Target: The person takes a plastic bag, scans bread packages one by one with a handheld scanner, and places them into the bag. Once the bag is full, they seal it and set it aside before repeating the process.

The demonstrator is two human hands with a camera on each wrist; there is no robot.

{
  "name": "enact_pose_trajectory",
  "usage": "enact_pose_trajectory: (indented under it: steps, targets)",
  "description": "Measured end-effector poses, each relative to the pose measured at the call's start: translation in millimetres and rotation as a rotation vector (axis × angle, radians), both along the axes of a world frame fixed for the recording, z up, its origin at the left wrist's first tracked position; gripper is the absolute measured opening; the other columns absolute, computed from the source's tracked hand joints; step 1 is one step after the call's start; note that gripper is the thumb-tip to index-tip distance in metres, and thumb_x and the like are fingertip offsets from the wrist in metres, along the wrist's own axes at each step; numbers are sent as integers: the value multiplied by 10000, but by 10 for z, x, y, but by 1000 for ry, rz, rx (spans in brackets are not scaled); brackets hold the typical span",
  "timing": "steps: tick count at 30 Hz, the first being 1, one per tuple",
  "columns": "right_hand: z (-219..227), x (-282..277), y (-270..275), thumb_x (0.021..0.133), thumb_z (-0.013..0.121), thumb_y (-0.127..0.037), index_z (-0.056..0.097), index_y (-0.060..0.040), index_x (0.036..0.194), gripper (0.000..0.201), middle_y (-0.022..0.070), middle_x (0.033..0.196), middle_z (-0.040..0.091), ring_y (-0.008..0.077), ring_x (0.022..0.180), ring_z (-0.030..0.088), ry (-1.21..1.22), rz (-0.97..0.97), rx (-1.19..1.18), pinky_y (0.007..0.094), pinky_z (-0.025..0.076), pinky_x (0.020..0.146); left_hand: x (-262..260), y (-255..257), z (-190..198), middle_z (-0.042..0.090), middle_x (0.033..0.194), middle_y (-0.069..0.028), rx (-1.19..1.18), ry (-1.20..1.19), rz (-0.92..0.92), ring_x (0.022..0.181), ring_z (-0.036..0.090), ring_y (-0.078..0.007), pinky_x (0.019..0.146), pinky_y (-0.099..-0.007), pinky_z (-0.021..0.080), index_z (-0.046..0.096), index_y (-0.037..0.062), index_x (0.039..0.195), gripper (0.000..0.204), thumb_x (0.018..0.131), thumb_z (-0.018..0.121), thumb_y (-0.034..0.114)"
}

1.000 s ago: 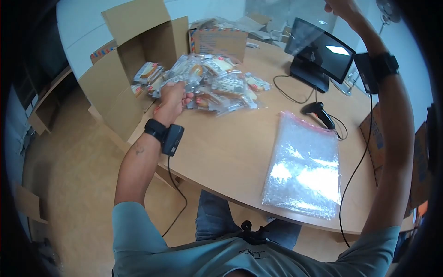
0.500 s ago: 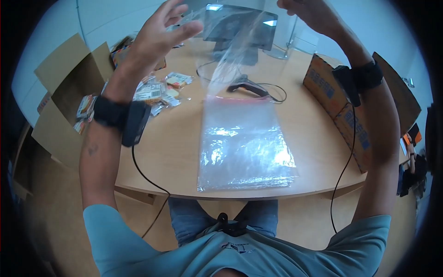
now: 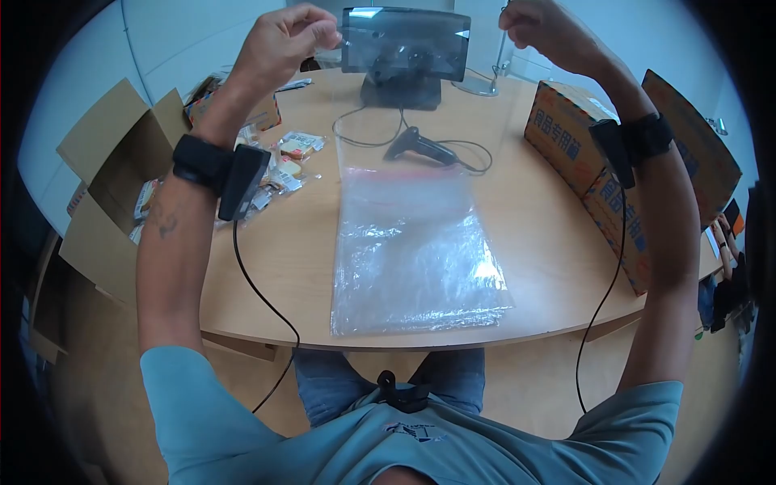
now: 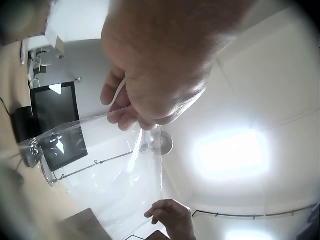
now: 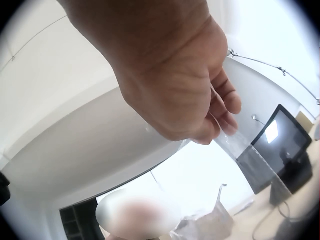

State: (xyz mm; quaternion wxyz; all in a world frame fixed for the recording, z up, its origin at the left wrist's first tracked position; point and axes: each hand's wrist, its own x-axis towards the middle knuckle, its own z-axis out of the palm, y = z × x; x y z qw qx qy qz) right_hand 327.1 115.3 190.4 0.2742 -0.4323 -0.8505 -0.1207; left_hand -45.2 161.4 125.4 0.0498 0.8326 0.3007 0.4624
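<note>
A thin clear plastic bag [image 4: 115, 170] hangs spread out between my two raised hands, above the far part of the table. My left hand [image 3: 279, 48] pinches its edge between thumb and fingers, at upper left in the head view. On the opposite side, my right hand [image 3: 554, 36] grips another part of the bag with curled fingers; the film [image 5: 227, 142] trails from them in the right wrist view. Below, a flat stack of clear bags [image 3: 412, 259] with a pinkish top edge lies on the table.
A handheld scanner [image 3: 420, 148] with its cable lies beyond the stack, before a monitor [image 3: 408, 48]. Packaged food items [image 3: 297, 145] sit at left beside an open carton [image 3: 105, 234]. Cardboard boxes [image 3: 558, 129] stand at right. Cables hang from both wrist cameras.
My left hand has left the packet pile, risen with fingers spread, and now pinches the bag. The bag is now stretched between both hands. The head view has turned right.
</note>
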Motion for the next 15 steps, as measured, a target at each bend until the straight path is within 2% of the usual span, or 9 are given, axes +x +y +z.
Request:
enact_pose_trajectory:
  steps: [3, 5, 6, 7, 10, 14, 15]
  targets:
    - [43, -56, -129, 870, 613, -107, 689, 22, 942, 166, 100, 806, 702, 167, 711, 664, 95, -56, -22, 321, 546, 651, 6, 76, 123, 727, 983, -30, 31, 30, -18, 905, 647, -89, 810, -252, 502, 694, 34, 1121, 240, 1001, 591, 214]
    - [36, -53, -150, 871, 604, -103, 688, 20, 934, 163, 95, 798, 697, 152, 690, 659, 162, -87, -38, 310, 547, 625, 138, 15, 260, 723, 919, -42, 83, -29, -13, 818, 646, -94, 767, -241, 524, 702, -20, 1032, 199, 962, 647, 159]
    - [26, -16, -76, 872, 602, -103, 687, 21, 926, 160, 90, 791, 693, 145, 675, 654, 244, -68, 23, 303, 550, 610, 126, 89, 278, 717, 898, -36, 18, -116, -91, 812, 654, -99, 765, -246, 536, 698, -24, 1039, 163, 959, 621, 95]
    - [20, 23, -15, 873, 600, -103, 685, 21, 918, 157, 86, 784, 689, 139, 661, 649, 325, -49, 83, 296, 552, 594, 119, 116, 305, 717, 898, -36, 10, -115, -95, 812, 654, -99, 765, -246, 536, 698, -24, 1039, 163, 959, 621, 95]
    - [12, 115, 68, 883, 599, -111, 682, 28, 928, 168, 88, 792, 692, 144, 691, 661, 349, -12, 176, 291, 564, 619, 101, 149, 342, 717, 900, -41, -7, -151, -126, 777, 657, -96, 720, -238, 550, 697, -28, 1028, 142, 967, 579, 22]
    - [-157, 143, -214, 881, 644, -107, 698, 12, 957, 151, 96, 826, 710, 143, 759, 679, 396, 46, 242, 273, 570, 687, 142, -192, 244, 719, 911, -49, 11, -202, -76, 757, 652, -92, 728, -265, 568, 700, -35, 1017, 138, 977, 589, 36]
    - [-234, 154, -310, 876, 671, -105, 704, 4, 960, 141, 95, 842, 716, 139, 788, 685, 421, 78, 237, 266, 574, 721, 133, -348, 140, 720, 992, -61, 58, -207, -73, 826, 654, -99, 783, -270, 544, 693, -8, 1082, 191, 994, 582, 121]
